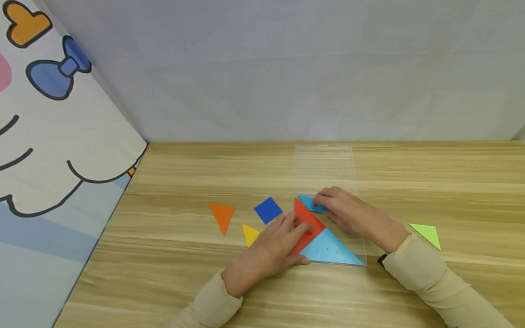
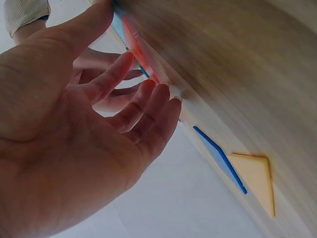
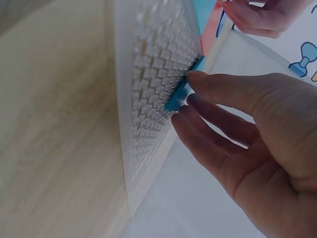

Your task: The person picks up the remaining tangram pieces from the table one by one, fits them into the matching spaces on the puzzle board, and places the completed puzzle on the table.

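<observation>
In the head view, a clear textured tray [image 1: 360, 248] holds a red triangle [image 1: 302, 214] at its left and a large light-blue triangle [image 1: 331, 249] along its near side. The left hand [image 1: 277, 242] rests its fingertips on the red triangle, fingers relaxed, thumb by the tray's near edge. At the tray's far edge, the right hand [image 1: 357, 214] pinches a blue piece [image 1: 306, 202]. The right wrist view shows this blue piece [image 3: 179, 95] slightly tilted against the textured tray, between thumb and fingers; its full outline is hidden by the hand.
Left of the tray lie a dark-blue square [image 1: 268, 210], a yellow piece [image 1: 250, 233] partly behind the left hand, and an orange triangle [image 1: 222, 216]. A lime triangle [image 1: 428, 235] is by the right sleeve. Beyond the tray lies a clear panel [image 1: 325, 168].
</observation>
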The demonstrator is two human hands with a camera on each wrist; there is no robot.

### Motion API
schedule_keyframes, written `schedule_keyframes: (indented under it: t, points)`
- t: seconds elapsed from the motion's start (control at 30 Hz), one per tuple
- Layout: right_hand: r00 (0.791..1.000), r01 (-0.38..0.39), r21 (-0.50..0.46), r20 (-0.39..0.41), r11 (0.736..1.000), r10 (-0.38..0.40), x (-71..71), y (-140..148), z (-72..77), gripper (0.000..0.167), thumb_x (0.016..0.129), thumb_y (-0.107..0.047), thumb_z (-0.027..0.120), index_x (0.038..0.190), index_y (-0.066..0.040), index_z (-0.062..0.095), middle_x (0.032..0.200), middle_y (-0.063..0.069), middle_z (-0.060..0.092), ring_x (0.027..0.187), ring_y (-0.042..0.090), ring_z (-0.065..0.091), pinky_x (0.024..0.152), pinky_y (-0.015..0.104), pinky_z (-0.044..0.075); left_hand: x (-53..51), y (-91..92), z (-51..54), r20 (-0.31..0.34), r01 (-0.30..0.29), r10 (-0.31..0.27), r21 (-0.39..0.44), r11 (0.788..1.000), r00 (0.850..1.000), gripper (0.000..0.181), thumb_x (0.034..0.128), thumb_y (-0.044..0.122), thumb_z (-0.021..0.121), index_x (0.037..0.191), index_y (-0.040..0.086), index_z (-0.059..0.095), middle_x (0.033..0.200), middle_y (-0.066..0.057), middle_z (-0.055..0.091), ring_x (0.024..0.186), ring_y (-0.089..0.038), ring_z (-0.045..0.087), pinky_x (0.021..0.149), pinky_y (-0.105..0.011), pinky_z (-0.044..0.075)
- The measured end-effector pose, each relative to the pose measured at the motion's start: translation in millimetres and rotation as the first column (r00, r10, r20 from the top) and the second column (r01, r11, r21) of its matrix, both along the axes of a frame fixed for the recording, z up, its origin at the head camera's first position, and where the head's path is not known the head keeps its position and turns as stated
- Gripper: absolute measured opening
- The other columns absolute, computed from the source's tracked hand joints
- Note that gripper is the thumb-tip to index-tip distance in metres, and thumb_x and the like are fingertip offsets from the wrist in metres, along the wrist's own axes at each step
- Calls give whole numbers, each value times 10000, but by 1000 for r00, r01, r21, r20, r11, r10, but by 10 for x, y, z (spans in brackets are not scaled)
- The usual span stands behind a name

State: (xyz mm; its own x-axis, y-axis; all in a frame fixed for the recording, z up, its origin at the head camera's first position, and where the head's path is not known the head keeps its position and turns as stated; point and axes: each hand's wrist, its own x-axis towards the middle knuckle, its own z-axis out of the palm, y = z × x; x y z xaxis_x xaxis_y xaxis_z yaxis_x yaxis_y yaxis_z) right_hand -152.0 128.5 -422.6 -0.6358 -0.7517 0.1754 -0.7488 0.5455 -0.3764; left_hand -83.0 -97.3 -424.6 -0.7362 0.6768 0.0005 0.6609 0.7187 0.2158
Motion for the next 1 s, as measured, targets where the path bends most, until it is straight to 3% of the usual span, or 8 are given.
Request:
schedule_keyframes:
  t: [0.5,1.0]
  points:
    - [1000,6,56,0,998,-6,-1,-14,8,316,914,121,675,1218,40,704,1234,202,641,1139,381,604,945,485,533,-2,13,-4,2,-12,12,-39,999,1000,559,877,467,787,1264,131,564,1163,-79,510,987,-216,488,807,-279,450]
    - [1000,1,23,-13,1000,-1,-2,-18,-20,314,938,112,651,1236,24,698,1213,186,614,1117,350,591,939,462,530,-1,9,19,44,-11,12,-26,1000,999,569,893,440,781,1298,117,546,1190,-80,511,983,-213,482,789,-277,444]
